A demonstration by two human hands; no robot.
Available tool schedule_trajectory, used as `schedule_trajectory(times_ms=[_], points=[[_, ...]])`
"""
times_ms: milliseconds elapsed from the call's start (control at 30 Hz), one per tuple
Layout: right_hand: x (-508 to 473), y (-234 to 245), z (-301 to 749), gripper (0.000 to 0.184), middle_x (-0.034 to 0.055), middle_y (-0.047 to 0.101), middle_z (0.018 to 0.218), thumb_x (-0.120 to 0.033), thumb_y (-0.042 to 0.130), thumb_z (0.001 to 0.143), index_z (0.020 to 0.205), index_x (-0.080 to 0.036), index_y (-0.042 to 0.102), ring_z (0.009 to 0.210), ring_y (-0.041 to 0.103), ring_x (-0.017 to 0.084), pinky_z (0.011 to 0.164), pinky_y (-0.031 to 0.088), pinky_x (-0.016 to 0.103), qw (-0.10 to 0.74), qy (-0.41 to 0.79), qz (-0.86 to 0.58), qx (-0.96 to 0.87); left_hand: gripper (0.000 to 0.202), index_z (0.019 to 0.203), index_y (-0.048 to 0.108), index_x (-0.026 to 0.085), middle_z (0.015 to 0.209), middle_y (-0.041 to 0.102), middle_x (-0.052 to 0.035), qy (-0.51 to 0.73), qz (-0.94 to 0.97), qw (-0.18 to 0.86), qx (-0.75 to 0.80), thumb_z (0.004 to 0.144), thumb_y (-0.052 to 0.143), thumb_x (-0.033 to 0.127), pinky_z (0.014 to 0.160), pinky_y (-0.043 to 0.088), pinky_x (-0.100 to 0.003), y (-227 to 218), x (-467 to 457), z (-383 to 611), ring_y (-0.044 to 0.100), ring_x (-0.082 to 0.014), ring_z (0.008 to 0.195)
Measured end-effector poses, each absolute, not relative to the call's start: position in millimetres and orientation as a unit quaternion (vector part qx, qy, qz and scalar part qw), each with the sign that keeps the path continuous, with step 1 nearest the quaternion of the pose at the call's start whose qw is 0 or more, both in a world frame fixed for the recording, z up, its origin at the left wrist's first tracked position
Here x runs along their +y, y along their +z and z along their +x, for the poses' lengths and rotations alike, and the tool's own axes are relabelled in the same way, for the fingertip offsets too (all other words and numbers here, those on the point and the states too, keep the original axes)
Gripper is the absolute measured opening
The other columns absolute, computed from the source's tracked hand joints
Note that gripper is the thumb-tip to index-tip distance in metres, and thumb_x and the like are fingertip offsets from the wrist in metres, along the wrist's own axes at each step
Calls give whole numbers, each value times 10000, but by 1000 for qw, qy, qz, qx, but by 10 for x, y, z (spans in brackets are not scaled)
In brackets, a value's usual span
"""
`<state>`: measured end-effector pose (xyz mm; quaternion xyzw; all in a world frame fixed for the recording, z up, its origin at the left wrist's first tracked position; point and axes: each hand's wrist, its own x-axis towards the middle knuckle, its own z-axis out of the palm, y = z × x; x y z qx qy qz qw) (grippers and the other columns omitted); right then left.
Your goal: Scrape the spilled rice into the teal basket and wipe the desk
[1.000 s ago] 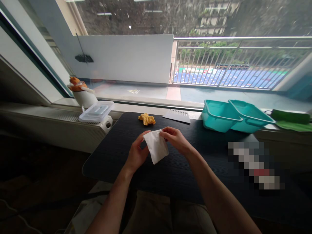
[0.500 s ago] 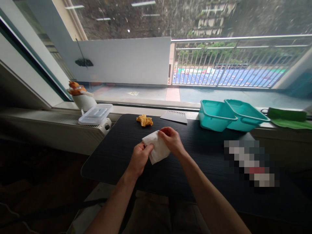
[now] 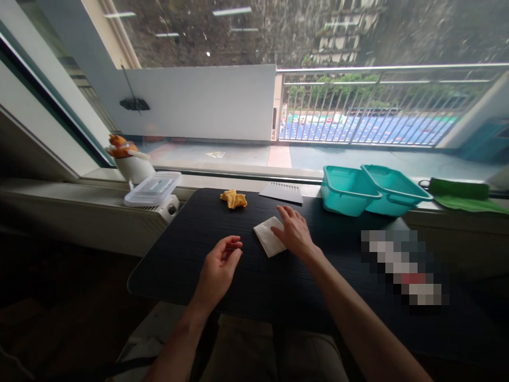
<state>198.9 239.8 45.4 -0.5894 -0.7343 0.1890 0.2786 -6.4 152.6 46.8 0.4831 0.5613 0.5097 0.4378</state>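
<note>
A folded white paper napkin lies on the dark table. My right hand is over the napkin's right side, fingers spread, with the thumb at its surface; whether it presses down I cannot tell. To the left of the napkin and apart from it is my left hand, its fingers loosely curved and the thumb apart from them, with nothing in between. A crumpled yellow cloth sits beyond the hands near the table's far edge.
Two turquoise plastic bins stand at the far right beside a green cloth. A white spiral notepad lies at the back edge. On the radiator rests a clear plastic box, near a white pot. A blurred patch covers something at right.
The napkin, held in both hands before, now lies on the table, slightly farther right. My left hand has let go and drawn left; my right hand has opened over it.
</note>
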Motion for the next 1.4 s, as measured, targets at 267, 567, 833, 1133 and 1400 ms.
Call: schedule_trajectory(times_ms=[267,567,833,1133,1400], points=[[1977,158,1871,441,82,414,1546,-326,469,966,1388,-216,537,1450,291,268,1173,207,433,140,130,-514,-836,281,1041,669,199,1040,705,-67,480,549,364,580,812,627,357,911,510,-373,415,1195,-197,672,-222,954],[2673,232,1699,449,135,418,1535,-249,297,1011,1404,-165,499,1437,310,282,1138,251,469,115,84,-570,-809,259,1083,649,205,1063,678,-73,446,636,229,586,856,562,296,910,531,-379,372,1214,-205,656,-219,970],[2566,196,1973,422,37,425,1542,-256,348,1014,1410,-245,493,1439,312,212,1156,227,426,92,86,-522,-843,244,1097,634,222,1122,663,-63,432,660,175,589,885,545,304,989,497,-384,363,1223,-334,628,-227,1077],[3140,271,2160,341,97,544,1374,-325,598,947,1266,-207,579,1184,566,270,983,465,517,113,31,-588,-800,240,1093,638,238,1132,670,-54,425,660,161,598,886,548,321,974,518,-372,326,1207,-389,637,-232,1096],[3281,240,2144,317,93,593,1285,-321,594,951,1243,-197,584,1062,625,236,883,534,455,127,-11,-639,-759,245,1087,643,242,1123,675,-54,427,653,155,606,883,546,338,967,528,-373,333,1263,-410,645,-236,1088]])
